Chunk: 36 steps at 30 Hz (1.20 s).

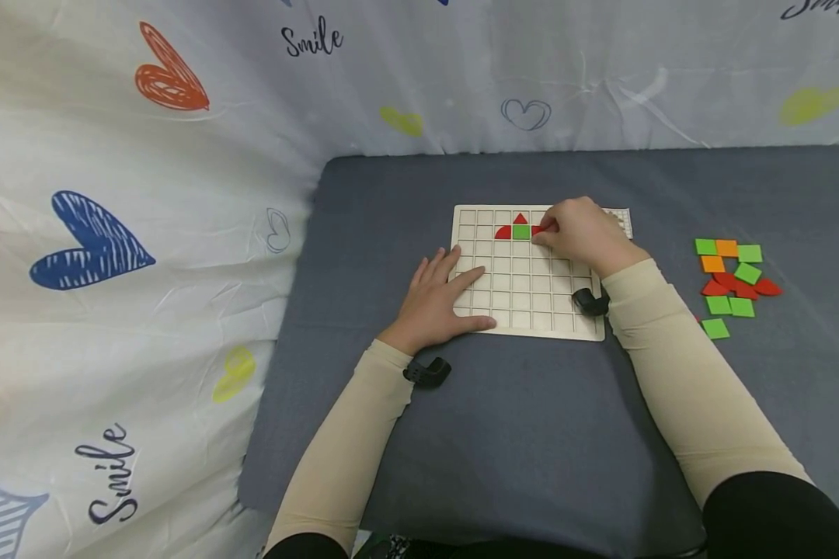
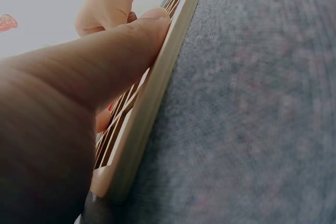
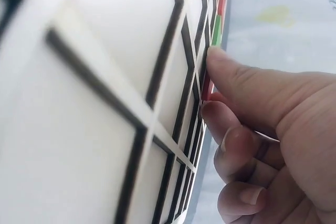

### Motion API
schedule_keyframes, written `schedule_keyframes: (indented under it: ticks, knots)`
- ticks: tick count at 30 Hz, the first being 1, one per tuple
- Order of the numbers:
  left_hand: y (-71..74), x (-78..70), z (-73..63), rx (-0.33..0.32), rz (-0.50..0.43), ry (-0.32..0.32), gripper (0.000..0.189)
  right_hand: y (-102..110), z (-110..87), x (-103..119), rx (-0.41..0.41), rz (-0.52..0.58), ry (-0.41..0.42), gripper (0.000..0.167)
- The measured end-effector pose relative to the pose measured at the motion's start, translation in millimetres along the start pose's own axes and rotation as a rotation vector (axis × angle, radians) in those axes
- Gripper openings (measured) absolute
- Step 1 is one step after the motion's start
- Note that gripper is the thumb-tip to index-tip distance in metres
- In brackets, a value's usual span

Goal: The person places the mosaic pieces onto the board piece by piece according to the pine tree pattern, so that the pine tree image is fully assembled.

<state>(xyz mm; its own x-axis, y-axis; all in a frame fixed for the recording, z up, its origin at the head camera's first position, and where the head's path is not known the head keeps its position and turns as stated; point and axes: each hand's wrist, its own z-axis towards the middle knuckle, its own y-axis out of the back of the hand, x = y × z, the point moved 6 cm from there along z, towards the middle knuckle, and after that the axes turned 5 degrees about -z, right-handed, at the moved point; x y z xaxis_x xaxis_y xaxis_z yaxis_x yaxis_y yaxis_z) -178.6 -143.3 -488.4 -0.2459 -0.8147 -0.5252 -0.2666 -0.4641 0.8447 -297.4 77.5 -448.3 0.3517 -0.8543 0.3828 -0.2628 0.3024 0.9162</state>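
A pale wooden grid board (image 1: 503, 299) lies on the grey tabletop. My left hand (image 1: 433, 307) rests on its left edge with fingers spread, the thumb along the near edge. Near the board's far side, my right hand (image 1: 587, 237) pinches a red piece (image 3: 207, 88) between thumb and fingers, at the cell right of a green square (image 1: 521, 232). Most of that red piece is hidden by the fingers. Left of the green square sits a red rounded piece (image 1: 503, 233), and a red triangle (image 1: 520, 219) sits beyond it.
To the right of the board lie loose green squares (image 1: 750, 253), orange squares (image 1: 726, 248) and red pieces (image 1: 767, 287), some overlapping. Part of another light gridded edge (image 1: 624, 221) shows behind the right hand. A white printed curtain (image 1: 252, 78) hangs behind and left of the table.
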Motion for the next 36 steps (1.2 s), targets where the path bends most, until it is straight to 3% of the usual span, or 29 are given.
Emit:
schedule_keyframes:
  ticks: [7,14,24,36]
  knots:
    - [-0.6,0.7,0.1,0.007,0.005,0.006,0.093,0.3,-3.7,3.2,0.001,-0.023,0.014,0.021]
    - [-0.8,1.2,0.3,0.002,0.004,0.005,0.093,6.6,-4.1,12.3,-0.043,-0.056,0.039,0.033]
    - [-0.7,-0.4,-0.3,0.014,-0.001,0.009,0.093,1.4,1.8,20.1,0.002,-0.038,0.087,0.024]
    - [0.2,-0.9,0.9,0.012,0.008,0.014,0.093,-2.6,5.4,19.8,0.017,-0.035,0.109,0.029]
